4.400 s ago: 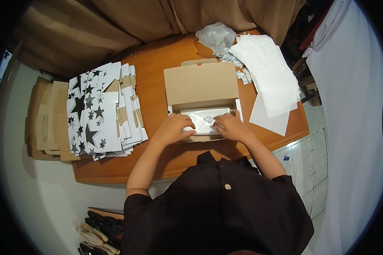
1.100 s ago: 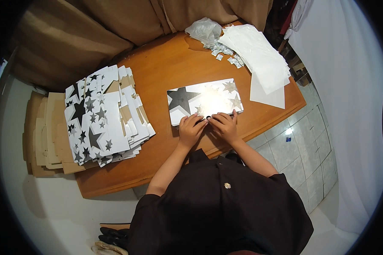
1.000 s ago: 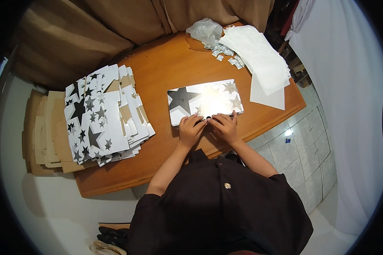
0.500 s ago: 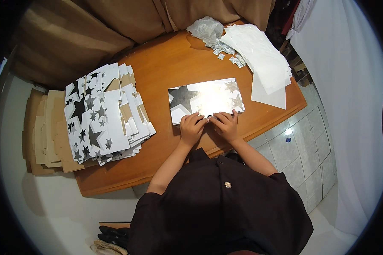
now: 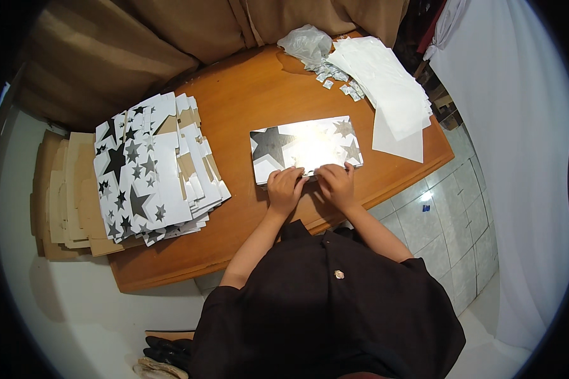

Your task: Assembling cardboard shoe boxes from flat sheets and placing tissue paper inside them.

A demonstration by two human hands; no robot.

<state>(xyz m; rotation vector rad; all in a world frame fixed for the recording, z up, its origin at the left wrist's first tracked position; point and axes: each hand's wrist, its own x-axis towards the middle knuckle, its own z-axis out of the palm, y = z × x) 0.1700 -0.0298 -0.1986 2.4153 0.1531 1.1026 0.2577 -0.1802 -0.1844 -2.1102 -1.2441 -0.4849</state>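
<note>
A white shoebox-shaped cardboard box (image 5: pixel 305 140) printed with black and grey stars lies closed on the wooden table, bright glare across its lid. At its near edge, my left hand (image 5: pixel 285 189) has its fingers bent over the front left of centre, gripping the lid edge. My right hand (image 5: pixel 337 187) holds the same edge a little to the right, fingers bent and pressed to the box. The thumbs and the box's front face are mostly hidden from above.
Flat star-printed cartons (image 5: pixel 139 170) are piled on the left, with brown cardboard (image 5: pixel 76 189) beside them. At the back right lie white paper sheets (image 5: pixel 392 95), small silvery sachets (image 5: pixel 353 90) and a clear plastic bag (image 5: pixel 306 45). The wooden table (image 5: pixel 234 95) has a near edge close to my body.
My fingers have shifted slightly along the box's near edge, the right-hand fingers drawing back a little from the middle. The box stays in place.
</note>
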